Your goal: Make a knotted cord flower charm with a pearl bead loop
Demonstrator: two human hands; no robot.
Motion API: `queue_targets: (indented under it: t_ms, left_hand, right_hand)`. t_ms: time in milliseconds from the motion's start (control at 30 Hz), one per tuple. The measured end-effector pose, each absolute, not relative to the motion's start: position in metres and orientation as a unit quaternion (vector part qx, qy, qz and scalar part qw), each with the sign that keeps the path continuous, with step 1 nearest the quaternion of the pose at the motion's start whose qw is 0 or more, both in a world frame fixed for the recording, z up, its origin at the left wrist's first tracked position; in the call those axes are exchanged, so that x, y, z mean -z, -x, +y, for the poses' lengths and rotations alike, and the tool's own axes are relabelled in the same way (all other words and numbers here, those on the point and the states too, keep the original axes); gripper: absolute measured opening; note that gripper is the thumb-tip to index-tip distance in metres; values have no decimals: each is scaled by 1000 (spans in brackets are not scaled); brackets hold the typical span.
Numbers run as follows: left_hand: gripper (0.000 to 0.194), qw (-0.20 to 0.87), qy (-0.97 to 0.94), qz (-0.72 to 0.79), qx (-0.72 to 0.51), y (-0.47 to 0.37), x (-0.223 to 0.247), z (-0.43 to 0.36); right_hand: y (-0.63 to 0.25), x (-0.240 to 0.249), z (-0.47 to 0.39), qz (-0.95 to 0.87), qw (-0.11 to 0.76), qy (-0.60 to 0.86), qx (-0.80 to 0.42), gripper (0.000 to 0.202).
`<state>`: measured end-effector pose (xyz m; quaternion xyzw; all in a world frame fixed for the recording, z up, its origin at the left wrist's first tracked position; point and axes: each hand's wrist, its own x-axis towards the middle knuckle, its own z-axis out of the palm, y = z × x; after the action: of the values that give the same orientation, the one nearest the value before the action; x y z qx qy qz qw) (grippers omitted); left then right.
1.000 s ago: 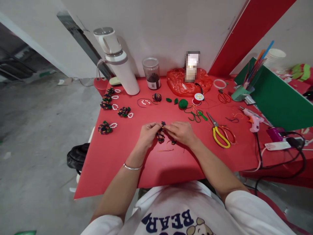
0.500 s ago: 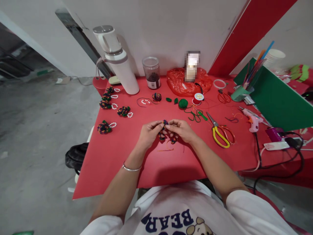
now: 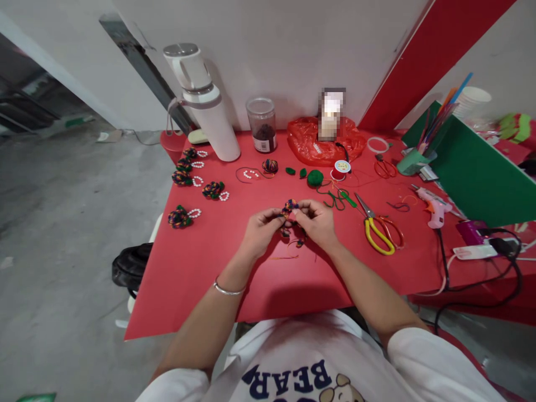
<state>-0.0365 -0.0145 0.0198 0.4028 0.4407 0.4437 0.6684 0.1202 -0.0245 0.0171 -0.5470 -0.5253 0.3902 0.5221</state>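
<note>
Left hand: pinching yarn strip between thumb and fingers
Right hand: pinching the same yarn strip
Yarn strip: between both hands, over red table
Scissors: lying right of right hand

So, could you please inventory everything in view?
Table: 1, red, centre
Crochet piece: 1, multicoloured, held centrally
Beaded flowers: 5, multicoloured, table left
Yarn balls: 2, multicoloured and green, midtable
Leaves: 2, green, between balls
Loose beads: several, white, midtable
Spool: 1, red-and-white, midtable
Scissors: 2, red and yellow, table right
Slim tool: 1, green, left of scissors
Glue gun: 1, pink, table right
Bottle: 1, white, back left
Jar: 1, clear, back centre
Plastic bag: 1, red, behind spool
Stick holder: 1, green, back right
Board: 1, green, right
Power strip: 1, white, right
Paper cups: several, white, right
Dark bag: 1, black, left
Left hand and right hand: 2, bare, on crochet piece
</note>
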Motion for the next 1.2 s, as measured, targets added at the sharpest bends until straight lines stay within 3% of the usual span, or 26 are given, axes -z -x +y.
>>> queue_targets:
  t_ms: [233,367,467,533,633,733,867,1000,1200]
  left_hand:
    - [27,719,-358,425,-418,39,-24,-14]
    - [35,713,-364,423,-425,38,-23,-13]
    - [41,704,-369,425,-432,38,-22,-13]
    - [43,700,-367,432,-435,38,-23,-12]
    - [44,704,-348,432,-443,39,-26,-11]
    - [43,712,-334,425,-447,40,-29,-10]
    - [42,725,-340,410,-437,41,-29,-11]
    - [41,726,-364,401,-423,41,-25,-12]
    - [38,700,-410,405,-422,39,-19,-14]
  right_hand:
    - [-128,-7,-26,-733,454,505,-47,19]
    - [-135,-11,-25,-804,381,451,76,24]
    - [-136,-14,-25,-834,336,427,103,25]
    - [-134,-14,-25,-840,332,422,73,25]
    - [-130,-11,-26,-795,402,451,-49,21]
    - [-126,-10,-25,-670,471,500,-283,26]
    - [-124,-14,-21,-505,458,487,-546,34]
    - [-122,-18,-19,-436,458,468,-618,36]
    - [-118,-15,-20,-403,473,483,-617,29]
